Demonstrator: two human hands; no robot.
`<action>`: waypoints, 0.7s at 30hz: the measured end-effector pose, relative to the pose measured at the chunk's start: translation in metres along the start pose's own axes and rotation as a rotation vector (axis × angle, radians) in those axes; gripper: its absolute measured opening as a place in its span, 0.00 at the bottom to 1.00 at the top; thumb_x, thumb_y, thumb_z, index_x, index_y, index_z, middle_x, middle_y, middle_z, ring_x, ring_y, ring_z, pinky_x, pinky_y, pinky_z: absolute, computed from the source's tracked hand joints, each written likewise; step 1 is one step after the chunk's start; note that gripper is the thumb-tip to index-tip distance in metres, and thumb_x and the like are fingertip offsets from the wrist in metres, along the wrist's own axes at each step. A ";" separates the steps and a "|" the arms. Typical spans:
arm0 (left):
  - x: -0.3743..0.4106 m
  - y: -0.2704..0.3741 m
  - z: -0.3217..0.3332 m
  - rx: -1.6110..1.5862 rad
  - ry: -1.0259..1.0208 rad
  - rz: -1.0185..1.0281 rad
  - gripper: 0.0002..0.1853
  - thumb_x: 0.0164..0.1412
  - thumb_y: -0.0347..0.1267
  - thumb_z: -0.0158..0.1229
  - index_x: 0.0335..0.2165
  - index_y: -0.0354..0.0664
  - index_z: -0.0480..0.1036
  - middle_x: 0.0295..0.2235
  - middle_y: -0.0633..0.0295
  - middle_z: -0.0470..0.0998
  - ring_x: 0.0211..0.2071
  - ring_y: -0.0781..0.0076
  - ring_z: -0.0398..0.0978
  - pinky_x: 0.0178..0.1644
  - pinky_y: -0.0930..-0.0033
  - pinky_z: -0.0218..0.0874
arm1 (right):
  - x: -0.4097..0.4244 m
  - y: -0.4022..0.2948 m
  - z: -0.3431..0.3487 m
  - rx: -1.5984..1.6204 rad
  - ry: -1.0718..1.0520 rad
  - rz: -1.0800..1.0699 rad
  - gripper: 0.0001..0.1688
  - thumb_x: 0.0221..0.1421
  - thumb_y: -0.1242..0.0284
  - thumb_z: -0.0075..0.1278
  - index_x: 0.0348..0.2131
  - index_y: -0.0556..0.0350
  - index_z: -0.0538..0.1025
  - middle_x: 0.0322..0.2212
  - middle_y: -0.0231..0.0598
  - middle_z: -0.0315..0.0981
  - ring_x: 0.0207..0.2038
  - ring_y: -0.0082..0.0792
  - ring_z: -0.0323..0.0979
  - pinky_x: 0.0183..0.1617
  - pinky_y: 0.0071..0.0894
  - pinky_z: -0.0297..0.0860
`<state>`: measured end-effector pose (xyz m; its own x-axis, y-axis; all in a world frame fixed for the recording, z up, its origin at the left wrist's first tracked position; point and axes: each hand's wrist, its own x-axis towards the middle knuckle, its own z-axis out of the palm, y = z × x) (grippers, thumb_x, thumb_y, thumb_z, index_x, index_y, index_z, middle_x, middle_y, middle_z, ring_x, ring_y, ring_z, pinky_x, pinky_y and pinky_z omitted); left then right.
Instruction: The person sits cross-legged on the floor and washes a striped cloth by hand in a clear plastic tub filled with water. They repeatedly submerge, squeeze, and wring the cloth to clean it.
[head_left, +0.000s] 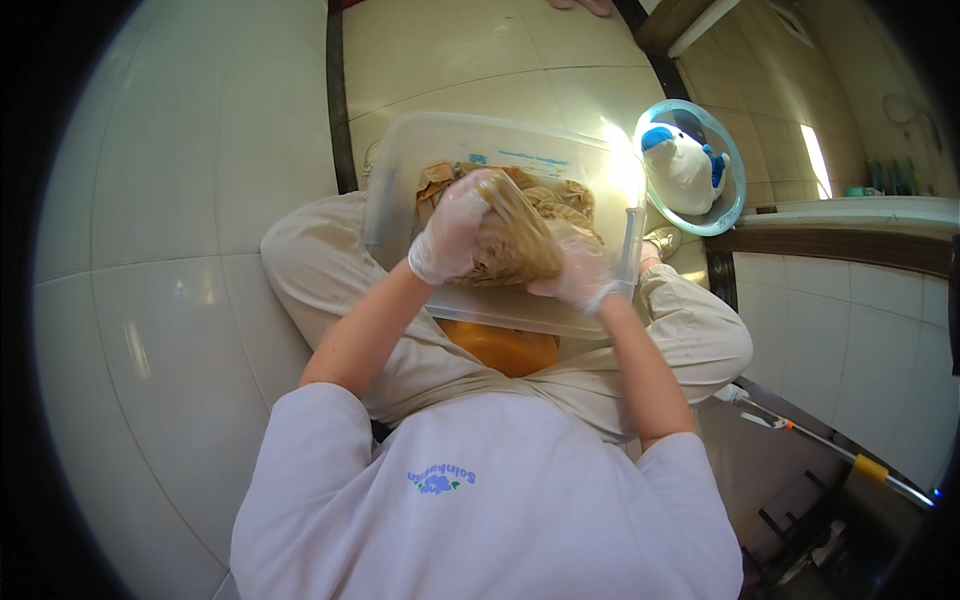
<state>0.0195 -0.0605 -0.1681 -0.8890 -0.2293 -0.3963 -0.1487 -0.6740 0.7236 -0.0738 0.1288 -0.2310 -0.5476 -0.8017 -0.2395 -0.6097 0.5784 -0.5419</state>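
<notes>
A translucent plastic tub (495, 311) stands between my bent legs, with brown wet-looking cloth (555, 201) bunched inside. My left hand (455, 225), in a clear disposable glove, grips the top of a lifted, folded part of the brown cloth (517, 244). At the lower right edge of that same part is my right hand (579, 268), gloved too and blurred by motion. Its fingers hold the cloth's edge, partly hidden by it. The lifted cloth hangs stretched between both hands above the tub.
A light-blue basin (739, 176) holding a white and blue plush toy (694, 169) stands right of the tub. Something orange (502, 347) shows below the tub's near side. A pole with a yellow grip (870, 469) lies at lower right. A tiled wall (165, 300) rises at left.
</notes>
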 end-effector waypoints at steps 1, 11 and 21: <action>-0.008 -0.003 0.011 -0.092 -0.023 -0.016 0.11 0.59 0.33 0.45 0.40 0.42 0.66 0.30 0.65 0.71 0.26 0.80 0.70 0.27 0.80 0.63 | 0.005 0.010 0.025 0.081 0.020 -0.063 0.30 0.42 0.61 0.57 0.45 0.56 0.69 0.40 0.45 0.69 0.46 0.45 0.64 0.51 0.40 0.61; -0.014 0.088 -0.010 -0.306 -0.376 0.378 0.11 0.60 0.33 0.40 0.35 0.40 0.67 0.27 0.65 0.72 0.28 0.79 0.71 0.27 0.78 0.64 | -0.008 -0.005 0.015 0.315 0.262 -0.114 0.17 0.44 0.72 0.51 0.37 0.56 0.73 0.32 0.45 0.73 0.36 0.44 0.71 0.45 0.39 0.64; 0.012 0.046 -0.061 1.324 -0.070 0.798 0.19 0.47 0.35 0.58 0.37 0.38 0.68 0.28 0.56 0.73 0.33 0.59 0.72 0.37 0.67 0.63 | -0.077 -0.067 -0.129 0.409 0.779 -0.425 0.18 0.44 0.75 0.52 0.37 0.64 0.70 0.33 0.47 0.73 0.35 0.41 0.73 0.44 0.41 0.68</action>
<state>0.0286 -0.1366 -0.1737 -0.9335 -0.1570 0.3225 0.1278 0.6944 0.7082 -0.0650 0.1717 -0.0724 -0.6431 -0.5225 0.5599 -0.6783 0.0491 -0.7332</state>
